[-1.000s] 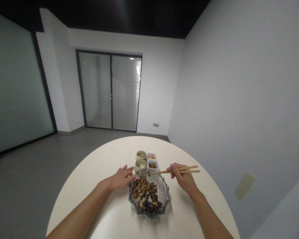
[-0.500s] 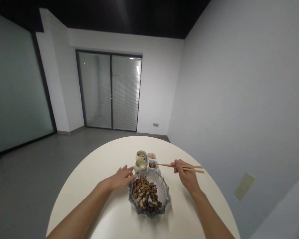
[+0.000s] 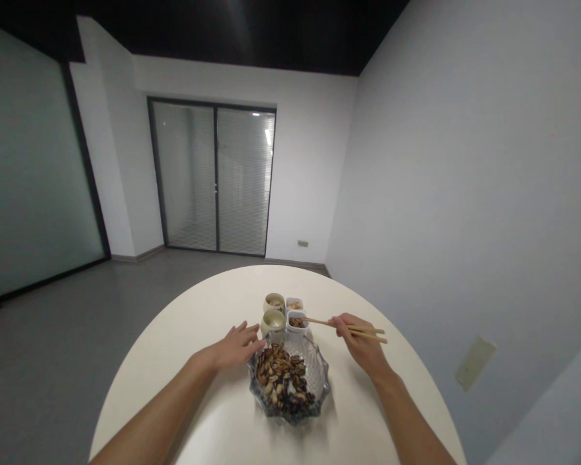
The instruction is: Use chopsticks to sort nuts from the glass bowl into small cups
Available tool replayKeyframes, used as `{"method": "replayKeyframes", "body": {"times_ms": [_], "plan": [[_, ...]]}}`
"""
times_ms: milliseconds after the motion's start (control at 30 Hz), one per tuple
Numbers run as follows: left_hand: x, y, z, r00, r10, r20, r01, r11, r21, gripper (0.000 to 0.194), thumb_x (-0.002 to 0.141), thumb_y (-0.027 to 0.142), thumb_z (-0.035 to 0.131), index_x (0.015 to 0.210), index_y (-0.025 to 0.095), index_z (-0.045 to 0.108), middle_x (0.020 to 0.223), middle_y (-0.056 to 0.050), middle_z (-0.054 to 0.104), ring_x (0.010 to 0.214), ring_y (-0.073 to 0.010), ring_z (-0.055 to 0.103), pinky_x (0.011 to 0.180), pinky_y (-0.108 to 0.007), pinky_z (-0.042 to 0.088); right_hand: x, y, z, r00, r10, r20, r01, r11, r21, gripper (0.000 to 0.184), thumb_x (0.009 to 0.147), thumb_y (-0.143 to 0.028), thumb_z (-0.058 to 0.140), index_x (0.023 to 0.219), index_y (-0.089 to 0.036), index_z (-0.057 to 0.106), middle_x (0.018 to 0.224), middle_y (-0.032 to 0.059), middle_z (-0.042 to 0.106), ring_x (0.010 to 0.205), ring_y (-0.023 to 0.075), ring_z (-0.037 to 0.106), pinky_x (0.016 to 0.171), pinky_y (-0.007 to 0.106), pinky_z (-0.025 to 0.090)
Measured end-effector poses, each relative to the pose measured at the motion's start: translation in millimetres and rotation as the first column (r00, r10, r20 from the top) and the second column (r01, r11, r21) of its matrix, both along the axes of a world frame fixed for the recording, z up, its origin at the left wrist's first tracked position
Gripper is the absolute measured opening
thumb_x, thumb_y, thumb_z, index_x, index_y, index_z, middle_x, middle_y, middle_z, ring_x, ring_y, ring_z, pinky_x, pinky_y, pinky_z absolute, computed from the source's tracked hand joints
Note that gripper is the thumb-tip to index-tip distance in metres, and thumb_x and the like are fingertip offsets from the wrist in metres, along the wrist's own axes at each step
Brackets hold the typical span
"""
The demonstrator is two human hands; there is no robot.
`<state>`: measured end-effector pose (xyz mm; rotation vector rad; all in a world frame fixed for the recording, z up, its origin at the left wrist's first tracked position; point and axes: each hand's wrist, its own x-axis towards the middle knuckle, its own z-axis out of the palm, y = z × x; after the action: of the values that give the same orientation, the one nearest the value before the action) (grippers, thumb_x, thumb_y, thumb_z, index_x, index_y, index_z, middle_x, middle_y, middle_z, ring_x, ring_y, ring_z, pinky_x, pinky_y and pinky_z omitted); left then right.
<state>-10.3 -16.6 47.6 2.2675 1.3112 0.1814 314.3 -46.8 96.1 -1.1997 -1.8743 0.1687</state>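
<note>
My right hand (image 3: 361, 342) grips a pair of wooden chopsticks (image 3: 368, 331). Their tips reach into a small white bowl (image 3: 297, 328) with dark brown pieces in it; whether they pinch a piece is too small to tell. My left hand (image 3: 237, 345) lies with fingers spread at the left rim of a scalloped glass bowl (image 3: 319, 381), its thumb by the rim. Brown seeds or nuts (image 3: 281, 378), some darker, fill the bowl's left and front. Behind it stands a pale green cup (image 3: 273, 321) with nothing visible inside.
A second pale green cup (image 3: 274, 302) and a second white bowl (image 3: 294, 303), both holding light pieces, stand at the back of the group. All rests on a round white table (image 3: 174, 336). A wall (image 3: 465, 194) runs along the right side.
The rear ends of the chopsticks have shifted left and lower with my right hand, while the tips stay at the white bowl. My left hand has not moved.
</note>
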Motion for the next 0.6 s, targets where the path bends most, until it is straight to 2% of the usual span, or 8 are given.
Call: {"method": "replayKeyframes", "body": {"times_ms": [167,333,500,600], "plan": [[-1.8,1.7,-2.3,1.0,-0.013,-0.003,0.013,1.0,0.007,0.063,0.094,0.069,0.017,0.13,0.029,0.051,0.155,-0.001,0.02,0.141,-0.0342,0.004,0.111,-0.056,0.004,-0.2,0.7,-1.1,0.994,0.028,-0.105,-0.028,1.0,0.003,0.043,0.093,-0.046,0.046,0.067,-0.02,0.067,0.059,0.0019,0.061,0.058,0.0165,0.056,0.055,0.026,0.041],[-1.4,3.3,-4.0,1.0,-0.003,-0.008,0.003,1.0,0.012,0.065,0.094,0.07,0.017,0.126,0.028,0.054,0.155,-0.002,0.019,0.141,-0.0339,0.003,0.111,-0.055,0.003,-6.0,-0.3,-2.9,0.971,0.116,-0.208,-0.123,0.992,-0.024,0.047,0.092,-0.052,0.046,0.07,-0.019,0.072,0.053,0.0021,0.059,0.052,0.0159,0.055,0.051,0.026,0.042],[-1.3,3.3,-3.7,1.0,-0.003,-0.016,0.003,1.0,0.01,0.063,0.094,0.07,0.018,0.123,0.028,0.055,0.155,-0.002,0.017,0.141,-0.0341,0.002,0.11,-0.056,0.004,-16.1,-3.8,-7.1,0.962,0.208,-0.175,-0.232,0.964,-0.132,0.052,0.092,-0.053,0.044,0.067,-0.017,0.071,0.052,0.0021,0.058,0.05,0.0142,0.052,0.046,0.023,0.038],[-1.6,3.6,-3.8,1.0,-0.002,-0.006,0.002,1.0,0.012,0.065,0.094,0.071,0.018,0.122,0.027,0.056,0.155,-0.003,0.019,0.141,-0.0342,0.003,0.111,-0.055,0.004,-20.8,-6.2,-8.4,0.956,0.249,-0.156,-0.275,0.945,-0.175,0.05,0.093,-0.052,0.044,0.068,-0.017,0.07,0.053,0.0018,0.057,0.052,0.0142,0.054,0.049,0.022,0.04]]}}
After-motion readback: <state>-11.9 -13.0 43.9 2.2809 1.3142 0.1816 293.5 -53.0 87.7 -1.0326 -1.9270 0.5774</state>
